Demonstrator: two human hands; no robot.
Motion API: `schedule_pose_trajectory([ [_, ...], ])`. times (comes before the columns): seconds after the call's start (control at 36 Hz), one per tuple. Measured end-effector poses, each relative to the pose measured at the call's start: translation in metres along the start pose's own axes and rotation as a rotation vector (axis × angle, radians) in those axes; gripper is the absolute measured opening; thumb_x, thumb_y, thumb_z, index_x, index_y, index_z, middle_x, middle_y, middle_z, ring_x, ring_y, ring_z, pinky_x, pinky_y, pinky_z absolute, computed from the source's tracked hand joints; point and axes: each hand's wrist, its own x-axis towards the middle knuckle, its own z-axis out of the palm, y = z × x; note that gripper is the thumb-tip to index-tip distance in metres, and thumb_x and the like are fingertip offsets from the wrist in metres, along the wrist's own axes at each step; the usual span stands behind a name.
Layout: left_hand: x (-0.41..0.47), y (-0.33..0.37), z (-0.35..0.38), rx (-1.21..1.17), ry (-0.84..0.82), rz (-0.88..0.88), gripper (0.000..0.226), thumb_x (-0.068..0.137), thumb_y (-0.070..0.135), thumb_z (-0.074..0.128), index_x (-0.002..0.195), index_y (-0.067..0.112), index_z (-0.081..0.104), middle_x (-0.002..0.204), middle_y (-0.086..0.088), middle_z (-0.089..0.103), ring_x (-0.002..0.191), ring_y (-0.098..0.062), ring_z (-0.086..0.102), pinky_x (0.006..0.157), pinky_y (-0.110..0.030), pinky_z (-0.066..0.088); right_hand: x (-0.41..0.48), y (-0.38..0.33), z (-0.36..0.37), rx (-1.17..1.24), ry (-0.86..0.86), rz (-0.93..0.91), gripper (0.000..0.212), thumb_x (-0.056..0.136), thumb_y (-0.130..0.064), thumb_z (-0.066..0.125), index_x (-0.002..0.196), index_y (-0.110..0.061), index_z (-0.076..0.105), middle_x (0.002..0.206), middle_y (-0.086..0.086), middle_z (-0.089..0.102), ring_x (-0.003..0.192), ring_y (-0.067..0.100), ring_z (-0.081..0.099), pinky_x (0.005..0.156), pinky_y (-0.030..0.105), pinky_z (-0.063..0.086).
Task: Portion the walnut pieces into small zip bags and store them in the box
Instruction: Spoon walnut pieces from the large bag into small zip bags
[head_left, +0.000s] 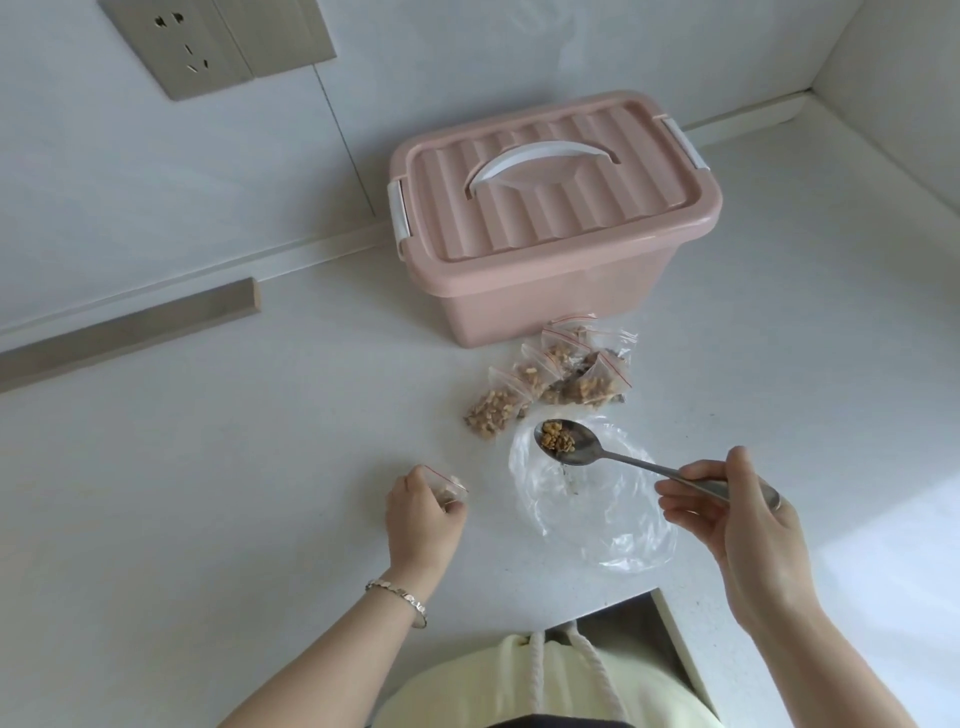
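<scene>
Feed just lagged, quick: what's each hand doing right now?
Left hand: closed, gripping a small zip bag with a red seal.
Right hand: closed, pinching the spoon handle, walnut pieces in its bowl.

Left of the pink plastic lidded box (550, 249) and the pile of small walnut-filled clear zip bags (550, 384) just before its front, the white tabletop (234, 467) lies bare as far as a beige wooden strip (130, 332) along the wall. A large clear plastic bag (597, 525) lies just before the pile. Bare tabletop also runs right of the box.
</scene>
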Motion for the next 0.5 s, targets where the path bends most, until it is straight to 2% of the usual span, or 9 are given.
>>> schedule_pose_trajectory([
  [0.06,-0.002,-0.002,-0.003,-0.111,0.032,0.089,0.022,0.07,0.003,0.063,0.086,0.014,0.053,0.084,0.005,0.055,0.094,-0.022,0.052,0.077,-0.022,0.038,-0.001,0.001,0.001,-0.007,-0.007,0.002,0.047,0.099,-0.032,0.036,0.071,-0.003,0.061,0.059,0.012,0.068,0.055,0.018,0.065,0.052,0.02,0.055],
  [0.11,-0.006,-0.001,-0.008,-0.213,0.036,0.095,0.033,0.071,-0.003,0.062,0.101,0.007,0.053,0.085,0.011,0.051,0.089,-0.014,0.054,0.075,-0.011,0.035,-0.002,0.003,0.002,-0.015,-0.019,0.001,0.047,0.098,-0.032,0.036,0.071,-0.003,0.061,0.06,0.013,0.069,0.055,0.018,0.065,0.053,0.021,0.055],
  [0.17,-0.008,-0.001,-0.011,-0.331,0.013,0.046,0.042,0.073,-0.004,0.062,0.113,0.005,0.05,0.095,0.003,0.055,0.083,-0.006,0.057,0.072,-0.006,0.037,-0.003,0.003,0.004,-0.028,-0.038,-0.003,0.047,0.098,-0.032,0.036,0.072,-0.002,0.061,0.061,0.014,0.069,0.054,0.019,0.064,0.053,0.021,0.055],
  [0.22,-0.011,-0.002,-0.013,-0.43,-0.019,0.034,0.042,0.074,-0.004,0.061,0.109,0.016,0.05,0.104,-0.003,0.058,0.086,-0.005,0.058,0.068,-0.001,0.039,-0.004,0.002,0.007,-0.047,-0.064,-0.009,0.048,0.098,-0.031,0.035,0.072,-0.001,0.061,0.061,0.015,0.068,0.053,0.02,0.064,0.052,0.021,0.054],
  [0.31,-0.017,-0.003,-0.016,-0.449,-0.08,0.073,0.047,0.075,-0.003,0.062,0.112,0.024,0.051,0.109,0.003,0.058,0.098,-0.008,0.055,0.074,0.001,0.037,-0.004,0.0,0.014,-0.094,-0.118,-0.014,0.048,0.098,-0.03,0.035,0.072,0.0,0.061,0.062,0.018,0.068,0.052,0.021,0.063,0.051,0.022,0.054],
  [0.42,-0.023,-0.003,-0.019,-0.387,-0.127,0.213,0.044,0.075,-0.001,0.068,0.114,0.016,0.056,0.11,0.007,0.061,0.102,0.007,0.053,0.083,0.002,0.034,-0.003,-0.001,0.027,-0.164,-0.18,-0.027,0.049,0.098,-0.03,0.035,0.069,-0.001,0.062,0.063,0.019,0.068,0.052,0.021,0.063,0.051,0.023,0.054],
  [0.5,-0.027,0.002,-0.021,-0.397,-0.143,0.262,0.044,0.076,0.001,0.068,0.109,0.026,0.054,0.108,0.015,0.058,0.105,0.018,0.047,0.084,0.002,0.032,-0.003,0.0,0.037,-0.259,-0.238,-0.084,0.048,0.096,-0.03,0.036,0.069,0.0,0.063,0.062,0.016,0.068,0.054,0.022,0.064,0.052,0.024,0.054],
])
